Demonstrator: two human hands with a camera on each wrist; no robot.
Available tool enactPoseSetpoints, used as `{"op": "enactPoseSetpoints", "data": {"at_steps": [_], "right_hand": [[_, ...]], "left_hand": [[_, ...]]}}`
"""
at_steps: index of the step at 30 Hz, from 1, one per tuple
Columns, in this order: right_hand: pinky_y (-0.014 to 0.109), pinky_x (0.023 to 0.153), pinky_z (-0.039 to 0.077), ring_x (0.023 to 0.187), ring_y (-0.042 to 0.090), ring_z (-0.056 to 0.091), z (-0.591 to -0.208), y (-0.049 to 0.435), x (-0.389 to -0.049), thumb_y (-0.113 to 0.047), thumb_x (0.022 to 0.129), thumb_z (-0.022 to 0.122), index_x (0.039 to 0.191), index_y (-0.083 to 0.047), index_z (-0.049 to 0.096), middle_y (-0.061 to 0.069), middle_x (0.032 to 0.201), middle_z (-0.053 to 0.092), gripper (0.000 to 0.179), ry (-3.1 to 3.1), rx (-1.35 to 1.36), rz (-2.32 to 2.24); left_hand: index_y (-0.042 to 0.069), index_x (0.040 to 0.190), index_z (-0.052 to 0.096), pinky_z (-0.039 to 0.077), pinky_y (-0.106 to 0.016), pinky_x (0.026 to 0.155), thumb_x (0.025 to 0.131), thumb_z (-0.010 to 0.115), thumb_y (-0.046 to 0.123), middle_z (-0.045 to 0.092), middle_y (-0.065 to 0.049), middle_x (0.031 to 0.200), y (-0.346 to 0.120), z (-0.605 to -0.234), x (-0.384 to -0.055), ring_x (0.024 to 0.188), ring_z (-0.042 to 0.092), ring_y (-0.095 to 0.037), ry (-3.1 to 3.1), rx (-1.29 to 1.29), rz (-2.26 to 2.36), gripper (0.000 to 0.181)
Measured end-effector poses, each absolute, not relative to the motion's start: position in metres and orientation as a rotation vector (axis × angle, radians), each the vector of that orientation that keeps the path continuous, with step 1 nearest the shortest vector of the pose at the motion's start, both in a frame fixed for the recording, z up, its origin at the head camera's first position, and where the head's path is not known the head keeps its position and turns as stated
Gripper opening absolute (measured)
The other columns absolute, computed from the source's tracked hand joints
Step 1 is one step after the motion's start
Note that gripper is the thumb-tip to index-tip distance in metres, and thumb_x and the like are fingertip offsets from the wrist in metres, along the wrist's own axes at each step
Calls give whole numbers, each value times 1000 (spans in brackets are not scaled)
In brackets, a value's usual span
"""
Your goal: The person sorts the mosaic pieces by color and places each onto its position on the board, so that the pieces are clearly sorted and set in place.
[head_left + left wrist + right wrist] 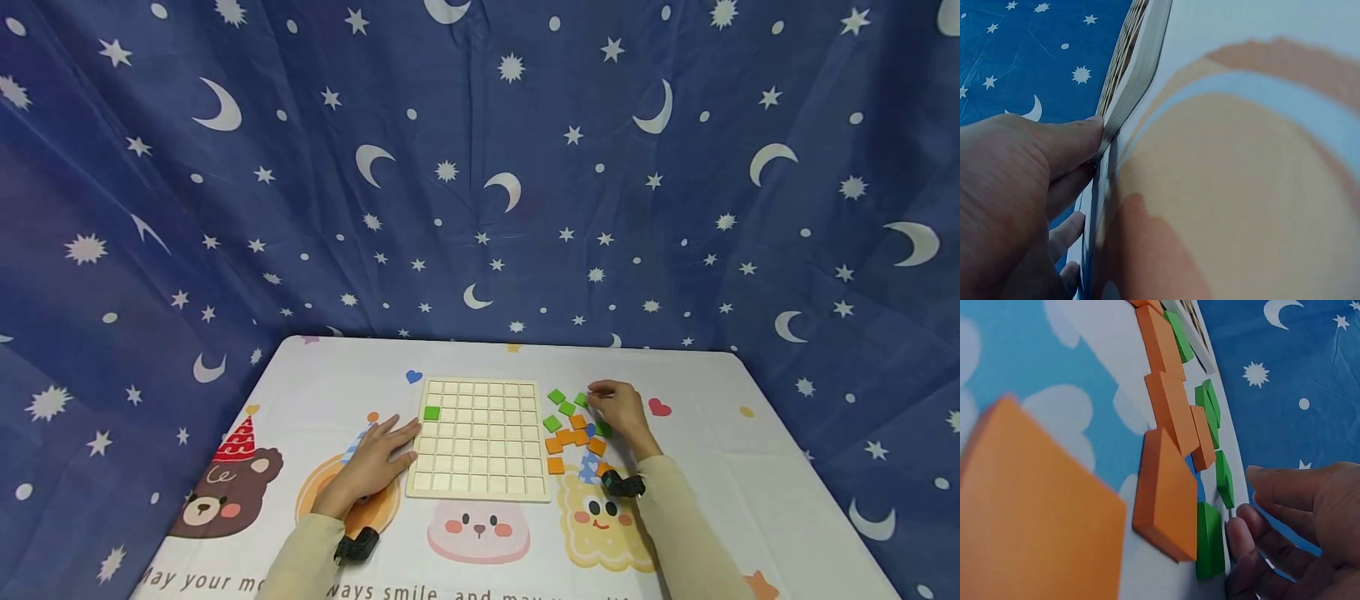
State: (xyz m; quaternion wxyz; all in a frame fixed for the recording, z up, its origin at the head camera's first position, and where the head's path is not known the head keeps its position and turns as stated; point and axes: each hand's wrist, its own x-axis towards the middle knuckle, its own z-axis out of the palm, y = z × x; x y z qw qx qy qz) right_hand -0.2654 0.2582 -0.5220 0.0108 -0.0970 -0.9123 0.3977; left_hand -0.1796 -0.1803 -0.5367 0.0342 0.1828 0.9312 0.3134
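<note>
A pale wooden grid board (pixel 480 498) lies on the table, with one green square tile (pixel 432 413) in a cell near its upper left. My left hand (pixel 375 462) rests at the board's left side, fingers extended. In the left wrist view its thumb and a finger touch the board's edge (pixel 1141 69). To the right of the board, my right hand (pixel 619 408) reaches over loose tiles, its fingertips right at a green tile (pixel 581 400). The right wrist view has the thumb and fingers apart beside that green tile (pixel 1224 479), with nothing held between them.
Several orange tiles (pixel 555 466) and other green tiles (pixel 552 424) lie scattered between the board and the right forearm. A white cloth (pixel 697 467) printed with cartoon figures covers the table. Behind it hangs a blue curtain (pixel 420 317) with moons and stars.
</note>
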Motion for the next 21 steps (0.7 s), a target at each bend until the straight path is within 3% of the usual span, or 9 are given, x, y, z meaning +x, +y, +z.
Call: {"op": "enactPoseSetpoints", "data": {"at_steps": [12,21], "right_hand": [[32,79,53,91,25,59,-527,256,-271,-18,87,73,115,-5,70,14,105,70,31,-2891,-400,1262],[38,84,54,90,25,59,-527,256,-271,-17,85,76,111,-4,73,15,102,70,30,-2900,-380,1243]], "left_hand": [[9,146,49,9,-69,116,98,60,25,42,-6,155,-180,-537,-179,149,22,-40,2865,555,951,51],[9,146,48,9,-70,116,98,60,24,42,-6,155,-180,-536,-180,149,22,-41,2859,552,957,51]]}}
